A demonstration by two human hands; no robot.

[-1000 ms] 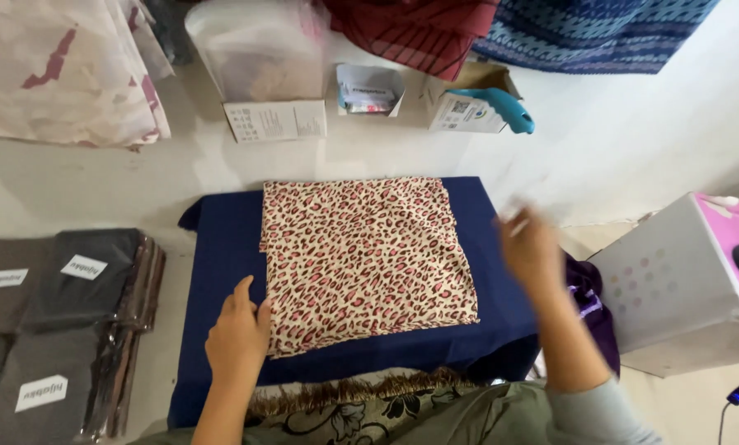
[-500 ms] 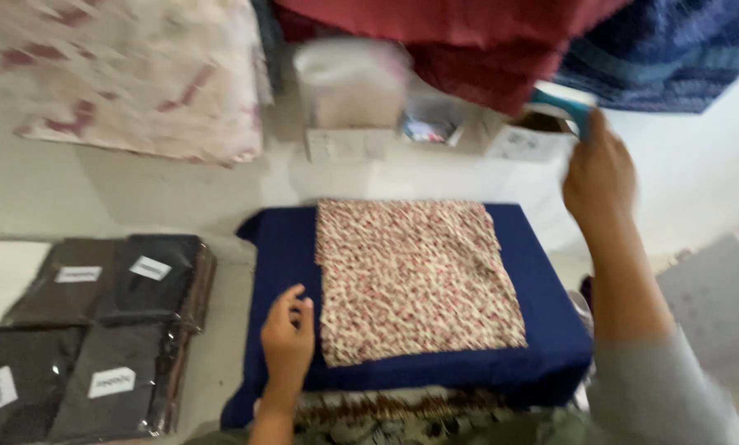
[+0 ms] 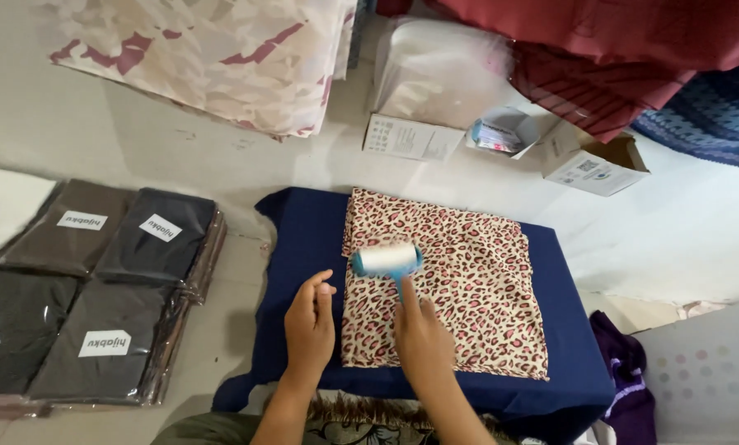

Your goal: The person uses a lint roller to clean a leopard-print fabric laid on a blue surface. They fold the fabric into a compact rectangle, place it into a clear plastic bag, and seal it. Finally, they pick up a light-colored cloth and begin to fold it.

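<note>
Pale floor filled the head view, with a navy cloth [image 3: 303, 247] spread across it and a folded leopard-print fabric [image 3: 460, 288] lying on top. On that fabric sat a lint roller [image 3: 386, 259], white drum with a blue handle, near the upper left corner. His or her right hand [image 3: 423, 338] was clenched around the handle. Beside it, the left hand [image 3: 310, 325] lay released and flat on the navy cloth, fingertips touching the fabric's left edge. Farther left lay 4 dark wrapped packets [image 3: 97, 288].
</note>
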